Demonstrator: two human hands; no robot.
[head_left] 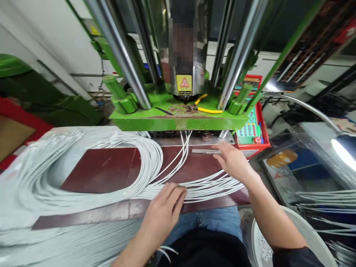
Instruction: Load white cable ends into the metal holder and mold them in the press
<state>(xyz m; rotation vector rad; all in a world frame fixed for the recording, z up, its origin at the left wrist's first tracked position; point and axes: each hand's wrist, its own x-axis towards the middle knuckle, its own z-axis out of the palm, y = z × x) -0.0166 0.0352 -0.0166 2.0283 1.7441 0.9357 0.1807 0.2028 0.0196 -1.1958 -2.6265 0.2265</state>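
A thick bundle of white cables (155, 163) loops over a dark red board (111, 167) and fans out to the right. My left hand (167, 204) lies at the near edge of this bundle, its fingers curled together on the cables; the fingertips are partly hidden. My right hand (233, 159) reaches over the right part of the board with thumb and fingers apart, close to a thin metal strip (204, 151). Several cables run up from the bundle to the underside of a green press plate (178, 124).
Yellow-handled pliers (210, 110) lie on the press plate, between steel columns (122, 55). A red-framed control panel (250, 129) stands at right. Below my right arm is a white bucket (300, 222). More white cables (83, 241) cover the near left.
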